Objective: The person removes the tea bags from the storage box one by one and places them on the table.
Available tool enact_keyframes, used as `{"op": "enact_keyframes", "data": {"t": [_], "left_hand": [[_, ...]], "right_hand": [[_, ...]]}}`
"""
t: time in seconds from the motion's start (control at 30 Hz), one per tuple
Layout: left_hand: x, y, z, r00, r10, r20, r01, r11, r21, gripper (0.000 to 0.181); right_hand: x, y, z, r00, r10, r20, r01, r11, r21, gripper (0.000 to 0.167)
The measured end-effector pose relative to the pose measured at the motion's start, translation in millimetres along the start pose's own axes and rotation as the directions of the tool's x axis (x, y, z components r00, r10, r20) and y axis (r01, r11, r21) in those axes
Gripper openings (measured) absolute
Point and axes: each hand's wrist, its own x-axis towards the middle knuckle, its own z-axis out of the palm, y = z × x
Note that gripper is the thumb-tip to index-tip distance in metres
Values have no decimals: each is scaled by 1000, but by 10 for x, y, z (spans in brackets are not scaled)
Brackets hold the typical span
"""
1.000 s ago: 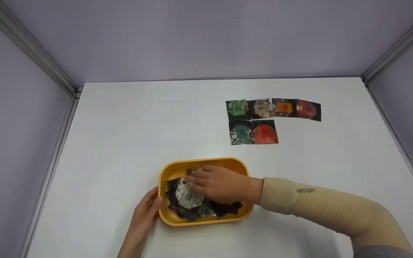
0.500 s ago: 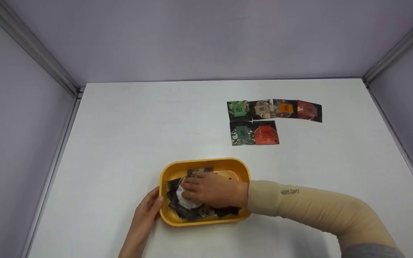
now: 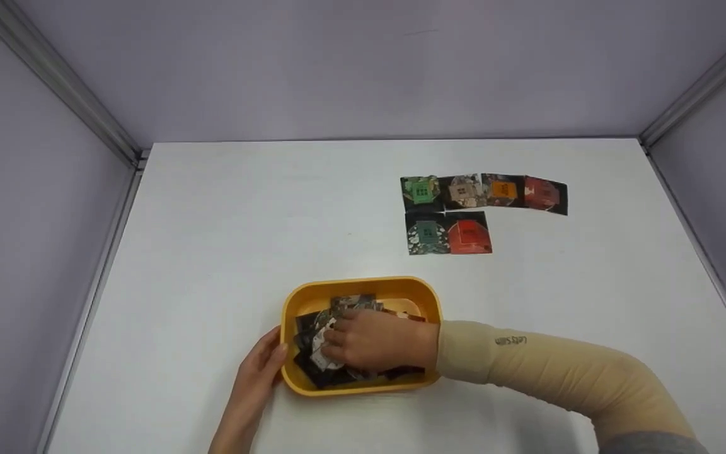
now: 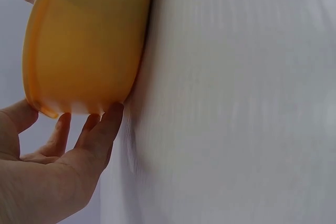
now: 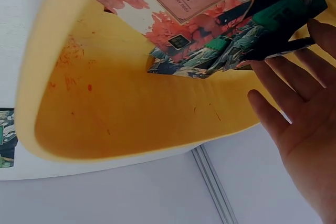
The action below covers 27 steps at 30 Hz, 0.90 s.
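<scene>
- With 12 o'clock at the far edge of the white table [image 3: 243, 208], the yellow tray [image 3: 401, 291] is set toward 6 o'clock, and tea packets [image 3: 355, 301] are piled inside it.
- The tray is steadied at its 9 o'clock end by the left hand [image 3: 265, 360]: the fingers are bent against the outer wall, with the thumb at the rim. A light hold seems best, so that nothing is tipped or slid.
- The right hand [image 3: 372, 340] is lowered into the tray from 3 o'clock, fingers half bent. Between thumb and fingertips an edge of a dark packet [image 5: 286, 50] is seen; whether it is pinched cannot be told.
- The white packet [image 3: 317, 362] is partly covered by those fingers; the Earl Grey packet [image 5: 202, 6] is visible, pink label showing.
- A single packet is probably best taken by its edge, since thin sachets may cling or be creased.
- Between 1 and 2 o'clock from the tray, a row of four packets [image 3: 498, 190] is laid out, with two more packets [image 3: 427, 233] on its 6 o'clock side.
</scene>
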Motion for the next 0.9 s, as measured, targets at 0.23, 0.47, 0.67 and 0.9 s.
{"op": "enact_keyframes", "data": {"t": [0.23,0.47,0.67,0.9], "left_hand": [[-5,3,-2,1000,-1,1,1,1000,6,78],[8,11,2,1000,-24,-15,24,999,23,80],[-1,-3,3,1000,-10,-21,11,1000,18,77],[5,11,6,1000,-17,-18,18,1000,21,82]], "right_hand": [[-51,-2,-120,999,-22,-45,22,1000,9,25],[-189,-92,-306,993,-3,-116,-3,999,-51,17],[-319,-135,-356,979,16,-202,-39,994,-107,16],[-509,-139,-255,939,15,-342,-56,992,-111,22]]}}
